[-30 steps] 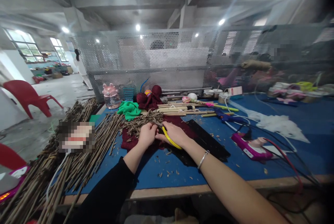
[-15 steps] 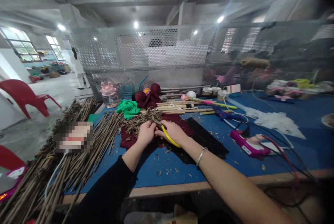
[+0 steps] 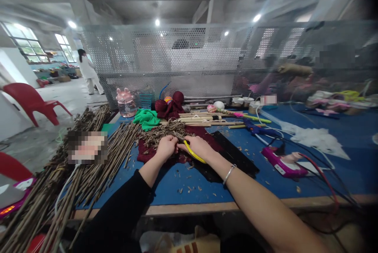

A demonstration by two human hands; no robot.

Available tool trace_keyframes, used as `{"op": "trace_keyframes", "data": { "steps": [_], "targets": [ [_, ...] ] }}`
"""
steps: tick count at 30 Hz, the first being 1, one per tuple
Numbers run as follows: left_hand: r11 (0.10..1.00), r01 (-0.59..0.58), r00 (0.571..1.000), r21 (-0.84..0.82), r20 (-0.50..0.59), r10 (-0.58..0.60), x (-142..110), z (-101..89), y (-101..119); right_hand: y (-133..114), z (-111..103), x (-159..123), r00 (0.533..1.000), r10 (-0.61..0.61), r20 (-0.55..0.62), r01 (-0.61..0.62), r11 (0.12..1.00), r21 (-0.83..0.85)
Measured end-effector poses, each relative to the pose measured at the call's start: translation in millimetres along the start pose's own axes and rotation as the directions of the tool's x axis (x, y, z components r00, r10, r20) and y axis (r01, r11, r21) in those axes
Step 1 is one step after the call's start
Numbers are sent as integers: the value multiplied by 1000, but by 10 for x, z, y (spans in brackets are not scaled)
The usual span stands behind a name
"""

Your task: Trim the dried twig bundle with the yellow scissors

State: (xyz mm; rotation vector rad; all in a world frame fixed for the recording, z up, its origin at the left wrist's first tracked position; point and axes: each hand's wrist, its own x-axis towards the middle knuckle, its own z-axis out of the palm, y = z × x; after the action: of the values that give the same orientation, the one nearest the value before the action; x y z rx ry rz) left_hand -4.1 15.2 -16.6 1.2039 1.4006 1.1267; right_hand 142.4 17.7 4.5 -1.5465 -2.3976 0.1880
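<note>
My left hand (image 3: 166, 147) is closed in a fist over a dark red cloth (image 3: 147, 154), gripping a small twig piece I can barely make out. My right hand (image 3: 200, 146) is closed on yellow-handled clippers (image 3: 191, 152), whose blades point toward the left hand. Just beyond both hands lies a heap of short cut twigs (image 3: 163, 132). A silver bracelet (image 3: 228, 173) circles my right wrist.
Long brown stalks (image 3: 88, 174) cover the blue table's (image 3: 177, 194) left side. A pink glue gun (image 3: 280, 164) with cables lies right, a black strip (image 3: 236, 154) beside my right arm. Bamboo sticks, green cloth (image 3: 147, 119), pink bottle and mesh screen stand behind. A person in white stands far left.
Both hands stay together at the cloth with the clippers; the view has shifted slightly. The person in white at the far left has moved further into sight.
</note>
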Motion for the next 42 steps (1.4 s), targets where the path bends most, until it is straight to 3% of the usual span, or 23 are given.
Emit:
{"op": "trace_keyframes", "data": {
  "steps": [7, 9, 12, 14, 16, 18, 21, 24, 27, 29, 32, 38, 42],
  "targets": [
    [999, 0, 1000, 46, 15, -1, -42, -24, 49, 34, 12, 4, 1000, -12, -3, 12, 999, 34],
    [980, -78, 997, 185, -5, 80, -60, -51, 68, 65, 13, 15, 1000, -4, -20, 4, 1000, 20],
    [857, -275, 955, 437, 18, 297, -63, -132, 108, 124, 6, 39, 997, 19, -78, -18, 1000, 20],
    [772, -376, 912, 512, 55, 407, -34, -231, 144, 159, -5, 55, 990, 44, -134, -37, 998, 51],
    [739, -401, 886, 542, 25, 462, 27, -375, 176, 183, -19, 68, 980, 72, -183, -51, 992, 115],
    [733, -343, 866, 588, -104, 489, 112, -554, 188, 196, -29, 79, 970, 102, -221, -61, 981, 187],
    [677, -172, 800, 716, -299, 520, 237, -810, 147, 206, -20, 94, 959, 127, -254, -59, 964, 258],
    [527, 0, 856, 850, -272, 439, 296, -932, 71, 214, 22, 109, 956, 125, -266, -46, 958, 282],
    [431, 102, 917, 897, -253, 308, 285, -912, 42, 217, 63, 116, 958, 120, -261, -43, 959, 282],
    [436, 135, 927, 890, -268, 260, 260, -878, 60, 213, 70, 110, 962, 109, -249, -38, 960, 277],
    [474, 113, 913, 873, -279, 297, 228, -858, 104, 199, 55, 96, 967, 109, -233, -41, 960, 277],
    [569, -15, 848, 822, -290, 443, 231, -881, 94, 180, 46, 92, 965, 115, -234, -52, 964, 263],
    [602, -80, 765, 794, -339, 548, 243, -874, 91, 193, 77, 99, 965, 104, -241, -38, 964, 264]
  ]
}}
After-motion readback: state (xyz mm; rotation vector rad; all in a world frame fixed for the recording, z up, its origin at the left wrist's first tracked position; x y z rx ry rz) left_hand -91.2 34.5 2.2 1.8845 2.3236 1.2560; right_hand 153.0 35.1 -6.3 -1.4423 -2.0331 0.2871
